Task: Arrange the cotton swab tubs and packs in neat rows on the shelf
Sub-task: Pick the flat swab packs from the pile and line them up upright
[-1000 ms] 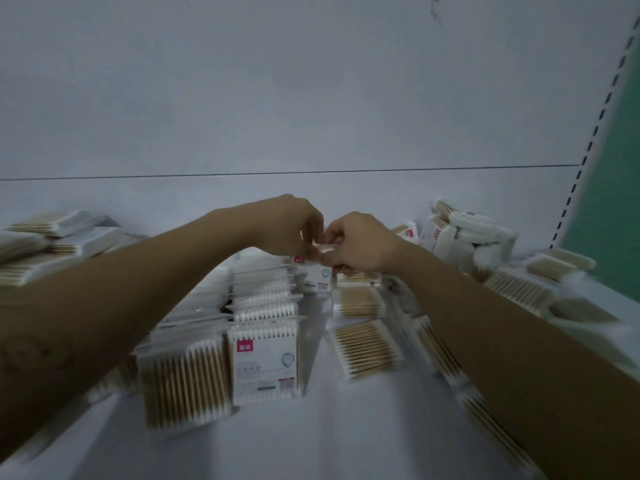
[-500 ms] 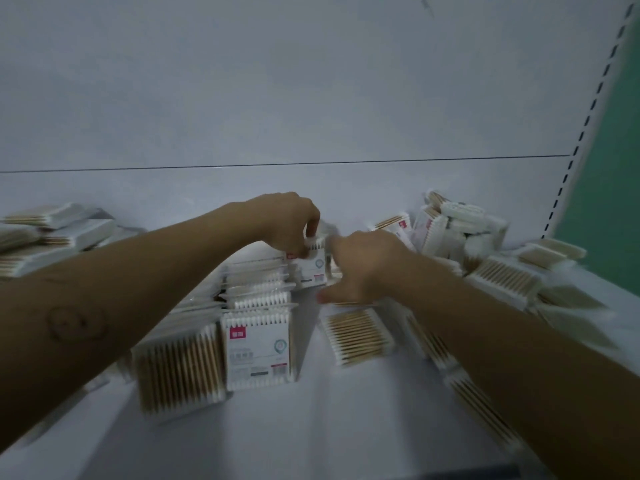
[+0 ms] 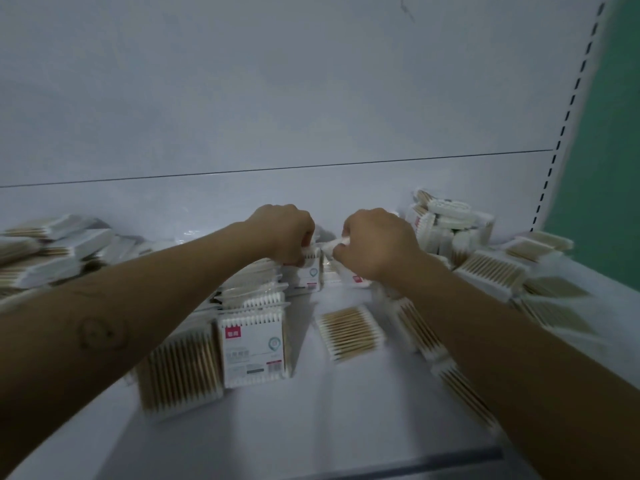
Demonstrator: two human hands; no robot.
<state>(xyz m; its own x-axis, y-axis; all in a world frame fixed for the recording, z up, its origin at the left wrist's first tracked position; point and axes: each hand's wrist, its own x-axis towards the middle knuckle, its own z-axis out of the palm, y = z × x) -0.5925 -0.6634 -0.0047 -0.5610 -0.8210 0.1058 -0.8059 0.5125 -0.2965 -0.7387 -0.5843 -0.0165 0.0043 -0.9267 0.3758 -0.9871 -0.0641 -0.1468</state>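
Note:
Both hands reach to the back of a white shelf (image 3: 311,427). My left hand (image 3: 289,233) grips the top of an upright cotton swab pack (image 3: 310,273) with a white label at the far end of a row. My right hand (image 3: 375,244) holds another upright pack (image 3: 346,275) right beside it, fingers curled over its top. A row of standing packs (image 3: 254,348) runs from the left hand toward me, a labelled pack at its front. One pack (image 3: 349,332) lies flat in the middle of the shelf.
Loose packs lie piled at the left (image 3: 41,251) and at the right (image 3: 491,271). A heap with a round tub (image 3: 448,209) sits at the back right. More packs run under my right forearm (image 3: 460,386). A perforated upright (image 3: 568,116) borders the shelf on the right.
My right hand dipped toward the flat packs, then rose back beside the left hand, now holding a pack. One flat pack has gone from the middle. The left hand stayed at the row's far end.

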